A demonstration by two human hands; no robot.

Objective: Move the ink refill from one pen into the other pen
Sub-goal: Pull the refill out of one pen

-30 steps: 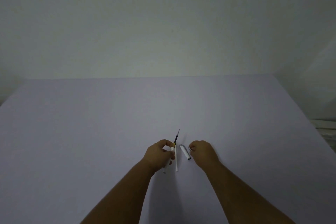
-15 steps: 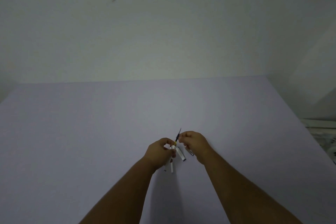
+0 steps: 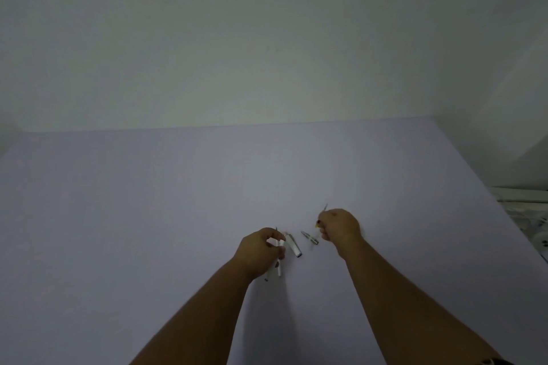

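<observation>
Head view: left hand [image 3: 261,249] grips white pen barrels [image 3: 277,268], right hand [image 3: 338,227] fisted round a mostly hidden refill [image 3: 325,207].

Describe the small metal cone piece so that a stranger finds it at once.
On the pale purple table, look in the gap between the left hand and the right hand. Two loose parts lie there; the metal cone piece is the shorter, grey, pointed one nearer the right hand, unlike the white pen section.
</observation>
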